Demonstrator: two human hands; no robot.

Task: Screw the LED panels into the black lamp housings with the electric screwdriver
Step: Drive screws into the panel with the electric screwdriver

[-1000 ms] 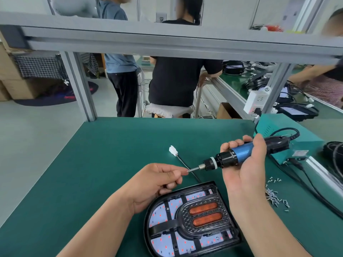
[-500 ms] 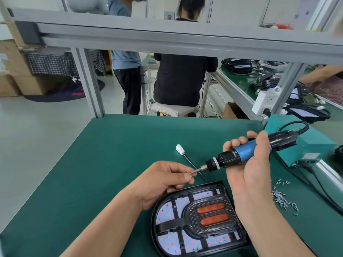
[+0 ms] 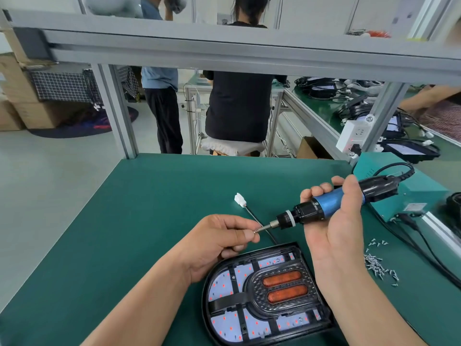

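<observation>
A black lamp housing lies on the green mat near me, with a white LED panel set inside it and two orange lenses in its middle. Its black cable ends in a white connector farther back. My right hand grips the blue-and-black electric screwdriver, held level above the housing with the bit pointing left. My left hand pinches a small screw against the bit's tip, thumb and forefinger together.
A pile of loose screws lies on the mat to the right of the housing. A teal power box with cables stands at the right edge. Other people work at benches behind an aluminium frame.
Both hands and the screwdriver keep almost the same pose. The view has shifted slightly, and my left fingers stay at the bit's tip.
</observation>
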